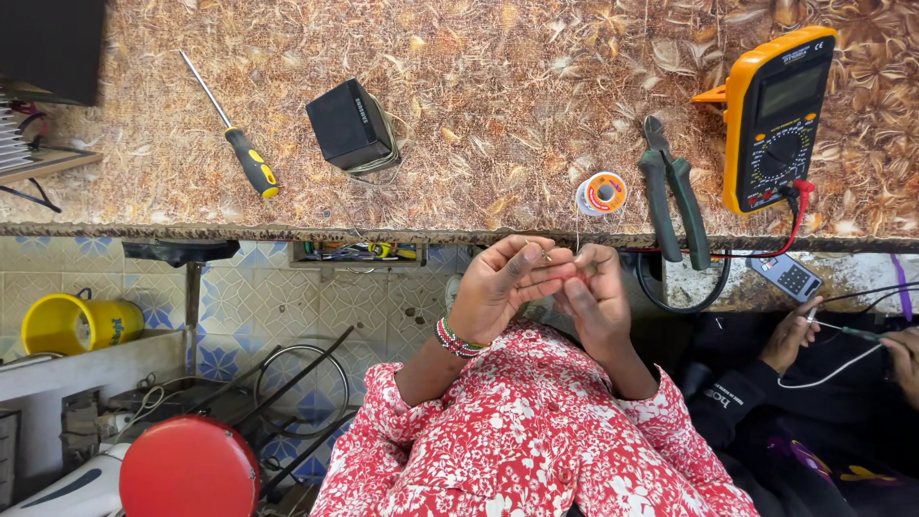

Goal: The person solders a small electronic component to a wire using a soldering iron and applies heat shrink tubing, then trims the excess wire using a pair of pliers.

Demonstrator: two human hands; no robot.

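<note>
My left hand (503, 282) and my right hand (595, 297) meet just below the table's front edge, fingertips pinched together on a thin solder wire (577, 230). The wire runs up to a small orange solder spool (602, 192) lying on the patterned tabletop (479, 96) close to the edge. A beaded bracelet (458, 340) circles my left wrist. Both arms wear red floral sleeves. What else the fingertips hold, if anything, is too small to tell.
On the table lie a yellow-and-black screwdriver (244, 148), a black adapter box (349, 124), green-handled pliers (675, 191) and an orange multimeter (775, 120). Another person's hands (790, 330) work with a probe and wires at the right. A yellow bucket (77, 321) and red round object (189, 467) sit below left.
</note>
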